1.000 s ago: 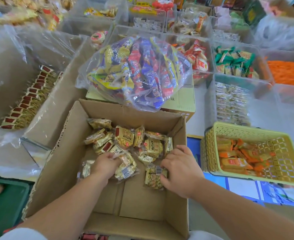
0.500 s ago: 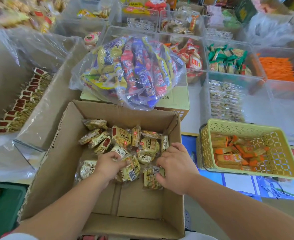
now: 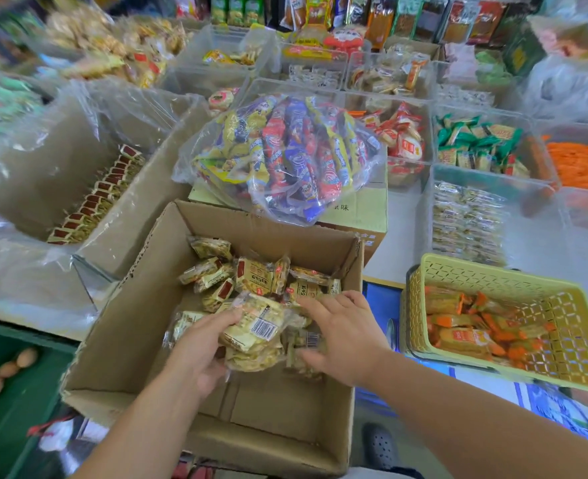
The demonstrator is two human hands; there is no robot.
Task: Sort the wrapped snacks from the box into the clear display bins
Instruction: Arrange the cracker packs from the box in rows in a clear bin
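Observation:
An open cardboard box stands in front of me with several yellow wrapped snacks piled at its far end. My left hand grips a bunch of these snack packets from the left and below, lifted a little off the box floor. My right hand lies against the same bunch from the right, fingers spread and fairly straight, with more packets blurred beneath it. A clear display bin to the right beyond the box holds rows of similar pale packets.
A yellow plastic basket with orange snacks sits right of the box. A clear bag of colourful snack bars rests on a carton behind the box. A large plastic-lined box stands at left. Several clear bins fill the back.
Both hands have gathered the packets together and raised the bunch off the box floor. The right hand has opened out. The camera has tilted up, showing more of the far bins.

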